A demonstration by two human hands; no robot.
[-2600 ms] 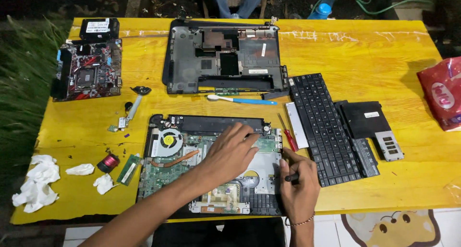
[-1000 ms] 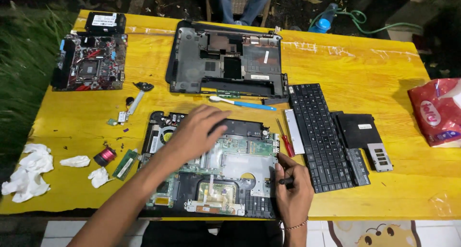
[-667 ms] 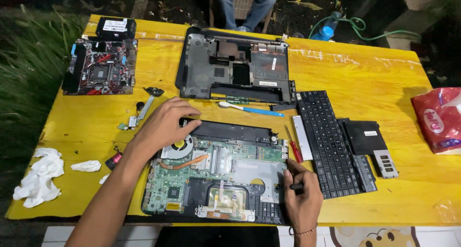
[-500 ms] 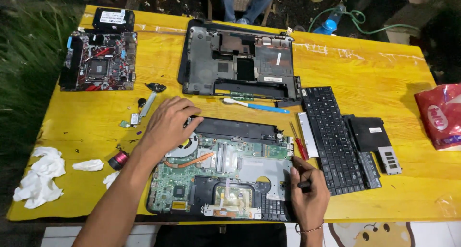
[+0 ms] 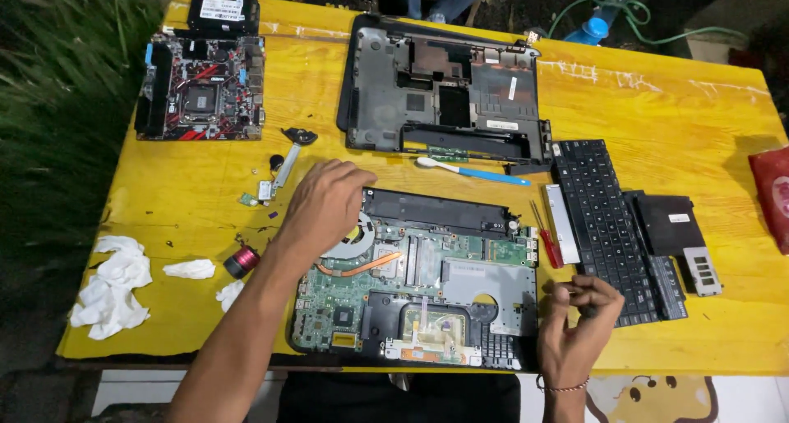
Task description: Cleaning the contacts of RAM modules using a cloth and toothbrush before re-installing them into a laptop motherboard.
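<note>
The left hand is laid flat, fingers spread loosely, on the upper left corner of the laptop motherboard assembly, partly covering the cooling fan; nothing is gripped by it. The right hand is raised at the right edge of the board, fingers curled together; whether something small is pinched there cannot be told. Compared with half a second earlier, the left hand is kept at the same corner, while the right hand has been lifted off the board. The board lies at the near edge of the yellow table, just beside the detached keyboard and a red screwdriver.
</note>
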